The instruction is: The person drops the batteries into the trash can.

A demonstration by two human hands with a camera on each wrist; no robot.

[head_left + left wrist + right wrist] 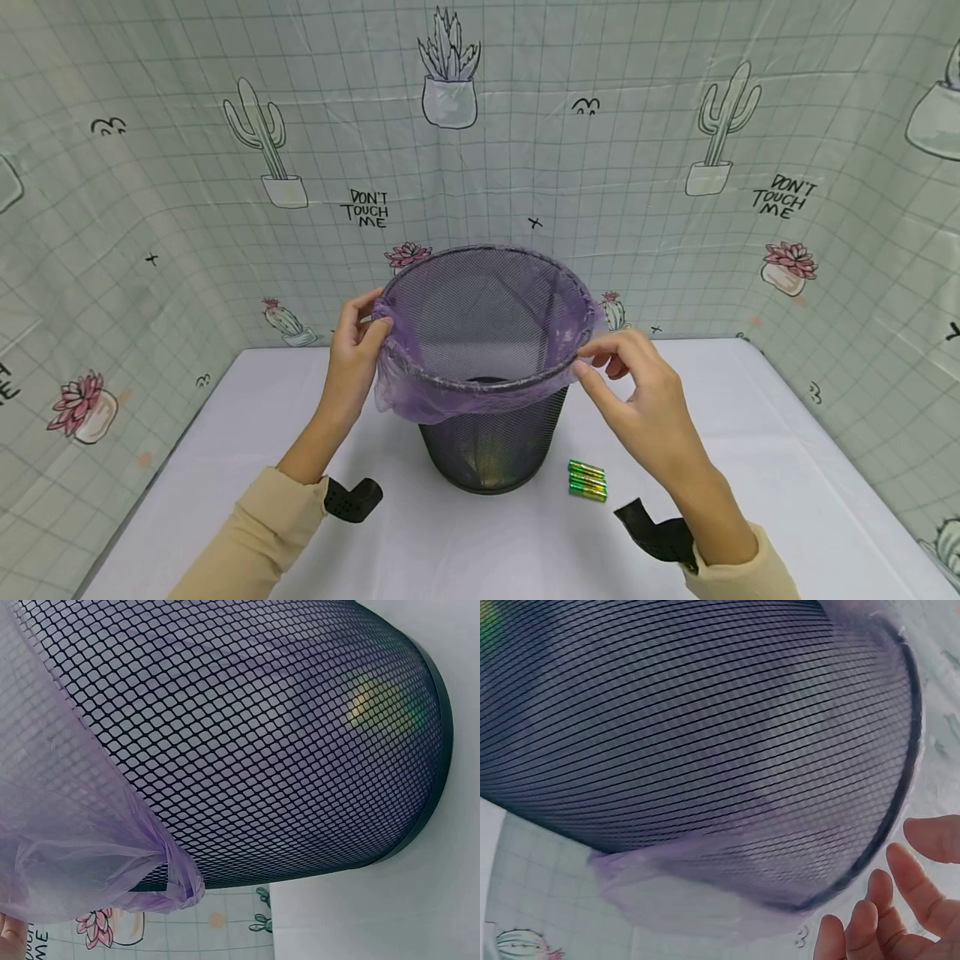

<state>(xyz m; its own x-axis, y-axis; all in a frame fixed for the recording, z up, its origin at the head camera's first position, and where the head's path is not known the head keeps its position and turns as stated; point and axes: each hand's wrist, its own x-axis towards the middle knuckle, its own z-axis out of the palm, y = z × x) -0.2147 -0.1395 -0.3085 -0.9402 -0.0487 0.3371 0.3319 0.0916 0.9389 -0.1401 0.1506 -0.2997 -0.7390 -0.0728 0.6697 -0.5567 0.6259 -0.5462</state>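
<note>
A black mesh trash can (491, 454) stands upright on the table, lined with a thin purple trash bag (442, 402) whose edge is folded out over the rim. At the rim's left side my left hand (352, 354) grips the bag, thumb toward the front and fingers behind. Only a fingertip of it shows in the left wrist view, beside the loose purple film (82, 847). My right hand (637, 400) is at the rim's right side, thumb and index fingertips close to it. In the right wrist view its fingers (915, 885) are spread apart, relaxed, beside the rim.
Several green and gold batteries (587, 481) lie in a row on the white table (300, 550), right of the can's base. A yellow-green thing (382, 705) shows blurred through the mesh near the bottom. A cactus-print cloth (525, 167) encloses the back and sides.
</note>
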